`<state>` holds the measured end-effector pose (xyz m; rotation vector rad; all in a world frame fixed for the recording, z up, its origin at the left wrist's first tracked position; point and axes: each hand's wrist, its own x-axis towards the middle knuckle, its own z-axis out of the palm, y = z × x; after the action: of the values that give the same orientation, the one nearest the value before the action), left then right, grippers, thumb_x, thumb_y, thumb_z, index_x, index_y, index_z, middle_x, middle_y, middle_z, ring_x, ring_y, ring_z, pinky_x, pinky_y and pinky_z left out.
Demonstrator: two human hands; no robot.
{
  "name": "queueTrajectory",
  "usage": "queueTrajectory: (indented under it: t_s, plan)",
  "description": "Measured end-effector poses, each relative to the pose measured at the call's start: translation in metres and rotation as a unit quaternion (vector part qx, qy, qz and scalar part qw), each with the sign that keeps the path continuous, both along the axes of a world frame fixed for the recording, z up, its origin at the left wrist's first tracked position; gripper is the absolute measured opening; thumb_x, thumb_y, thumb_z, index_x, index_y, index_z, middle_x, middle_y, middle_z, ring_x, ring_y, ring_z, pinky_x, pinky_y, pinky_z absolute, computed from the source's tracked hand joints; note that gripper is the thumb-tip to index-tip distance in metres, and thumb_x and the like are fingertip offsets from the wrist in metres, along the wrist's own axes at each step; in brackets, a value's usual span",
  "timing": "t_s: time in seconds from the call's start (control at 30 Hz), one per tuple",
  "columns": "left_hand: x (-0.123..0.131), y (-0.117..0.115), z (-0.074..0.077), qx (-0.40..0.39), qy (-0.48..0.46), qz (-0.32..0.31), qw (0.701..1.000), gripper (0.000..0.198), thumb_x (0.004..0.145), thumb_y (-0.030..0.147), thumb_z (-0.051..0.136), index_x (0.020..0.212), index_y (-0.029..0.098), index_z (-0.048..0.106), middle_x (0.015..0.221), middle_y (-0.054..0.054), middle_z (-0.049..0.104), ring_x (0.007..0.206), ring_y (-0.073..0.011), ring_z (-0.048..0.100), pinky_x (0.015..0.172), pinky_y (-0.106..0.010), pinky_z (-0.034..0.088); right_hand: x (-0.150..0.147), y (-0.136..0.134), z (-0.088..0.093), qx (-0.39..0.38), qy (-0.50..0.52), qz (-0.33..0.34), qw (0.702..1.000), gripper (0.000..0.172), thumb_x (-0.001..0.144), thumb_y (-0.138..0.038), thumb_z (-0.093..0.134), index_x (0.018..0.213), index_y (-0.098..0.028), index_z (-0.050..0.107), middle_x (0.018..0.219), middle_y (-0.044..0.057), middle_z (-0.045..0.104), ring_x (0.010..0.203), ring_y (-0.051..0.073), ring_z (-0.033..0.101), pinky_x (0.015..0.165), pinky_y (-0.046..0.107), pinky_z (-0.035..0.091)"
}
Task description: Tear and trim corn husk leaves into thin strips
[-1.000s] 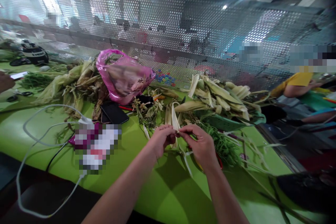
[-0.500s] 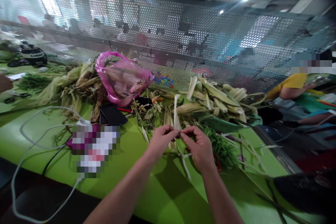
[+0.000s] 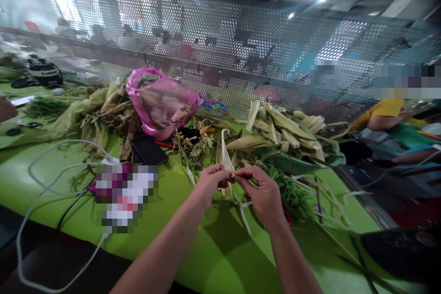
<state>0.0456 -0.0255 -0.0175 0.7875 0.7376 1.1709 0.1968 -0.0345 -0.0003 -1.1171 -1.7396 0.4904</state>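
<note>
Between my two hands stands a pale strip of corn husk (image 3: 226, 158), its curled tip pointing up. My left hand (image 3: 211, 184) pinches it near the lower end. Thumb and finger of my right hand (image 3: 262, 193) close on the same end, almost touching the left fingertips. Thin husk pieces (image 3: 245, 218) lie on the green table (image 3: 213, 257) below. Beside my right wrist are green feathery sprigs (image 3: 292, 195) and a red-handled tool (image 3: 286, 216), mostly hidden by the hand.
A heap of corn husks (image 3: 289, 131) sits at the back right, partly in a green tray (image 3: 299, 164). A pink plastic bag (image 3: 161, 101), dried husks (image 3: 103, 110), a black phone (image 3: 149, 150) and a white cable (image 3: 29, 165) lie left. Another person's hand (image 3: 7, 109) shows far left.
The upper end of the husk strip has tilted to the left and curled over. Both hands keep their pinch and have barely moved.
</note>
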Motion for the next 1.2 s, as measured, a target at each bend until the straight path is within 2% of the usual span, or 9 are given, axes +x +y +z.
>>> queueTrajectory:
  t_s: [0.17,0.27,0.4,0.5,0.6,0.73,0.87,1.0,1.2]
  plan:
    - [0.001,0.0,0.002,0.012,0.027,0.018,0.999,0.009,0.066,0.021,0.063,0.064,0.015,0.057,0.06,0.001,0.051,0.054,-0.0074,0.041,0.055,-0.022,0.031,0.0,0.0,0.0,-0.027,-0.011,-0.012,1.0,0.011,0.083,-0.032,0.064,0.082,-0.022,0.067,0.082,0.003,0.065,0.077,0.02,0.059,0.073,0.032,0.046]
    - [0.002,-0.001,0.005,0.038,0.068,0.029,0.997,0.011,0.068,0.024,0.064,0.063,0.016,0.058,0.063,-0.001,0.056,0.058,-0.0095,0.045,0.058,-0.023,0.035,-0.002,-0.001,0.002,-0.052,0.0,-0.016,0.999,0.013,0.083,-0.034,0.063,0.081,-0.021,0.065,0.077,0.002,0.064,0.073,0.019,0.059,0.07,0.031,0.046]
    - [0.004,-0.003,0.009,0.077,0.114,0.041,0.99,0.017,0.069,0.028,0.067,0.06,0.017,0.058,0.059,-0.001,0.052,0.059,-0.0111,0.045,0.056,-0.024,0.035,-0.003,-0.003,0.004,-0.061,0.018,-0.024,0.998,0.014,0.082,-0.033,0.062,0.079,-0.02,0.062,0.072,0.001,0.061,0.069,0.018,0.056,0.066,0.03,0.045]
    - [0.004,-0.002,0.01,0.057,0.096,0.032,0.993,0.016,0.069,0.026,0.066,0.061,0.016,0.057,0.061,-0.002,0.055,0.058,-0.0102,0.046,0.056,-0.024,0.035,-0.003,-0.003,0.002,-0.072,0.049,-0.018,0.996,0.013,0.082,-0.033,0.064,0.082,-0.021,0.063,0.075,0.002,0.062,0.069,0.018,0.057,0.065,0.03,0.046]
    - [0.003,-0.002,0.006,0.027,0.051,0.021,0.998,0.014,0.07,0.024,0.063,0.062,0.015,0.056,0.063,-0.002,0.057,0.055,-0.0083,0.044,0.056,-0.023,0.033,-0.003,-0.003,0.0,-0.051,0.072,0.008,0.996,0.013,0.082,-0.032,0.066,0.091,-0.023,0.067,0.084,0.003,0.066,0.077,0.02,0.061,0.07,0.031,0.048]
    - [0.001,-0.001,0.003,0.002,0.009,0.01,1.0,0.014,0.069,0.024,0.062,0.062,0.015,0.054,0.061,-0.002,0.057,0.054,-0.0074,0.042,0.055,-0.022,0.031,-0.004,-0.001,0.002,0.01,0.027,0.017,0.999,0.006,0.081,-0.028,0.067,0.085,-0.024,0.07,0.085,0.004,0.067,0.082,0.021,0.062,0.077,0.034,0.048]
    - [0.001,-0.001,0.003,-0.008,-0.004,0.004,1.0,0.011,0.067,0.021,0.062,0.063,0.015,0.054,0.06,0.0,0.055,0.053,-0.0071,0.041,0.055,-0.022,0.031,-0.003,0.0,0.004,0.026,-0.005,-0.001,1.0,0.005,0.081,-0.029,0.067,0.081,-0.024,0.069,0.083,0.004,0.067,0.08,0.021,0.061,0.076,0.035,0.048]
    - [0.001,-0.001,0.004,-0.004,0.002,0.022,1.0,0.009,0.065,0.019,0.061,0.064,0.016,0.054,0.058,0.002,0.049,0.052,-0.0074,0.039,0.054,-0.022,0.031,-0.003,0.0,0.001,0.013,-0.027,-0.009,1.0,0.009,0.082,-0.031,0.065,0.08,-0.022,0.067,0.082,0.003,0.066,0.079,0.021,0.061,0.076,0.033,0.047]
    - [0.004,-0.004,0.012,0.045,0.073,0.035,0.996,0.018,0.068,0.028,0.069,0.064,0.016,0.056,0.063,0.0,0.055,0.061,-0.0101,0.047,0.061,-0.024,0.035,-0.003,-0.003,-0.001,-0.059,0.013,-0.036,0.998,0.015,0.084,-0.034,0.062,0.082,-0.02,0.061,0.076,0.002,0.062,0.071,0.018,0.058,0.067,0.029,0.045]
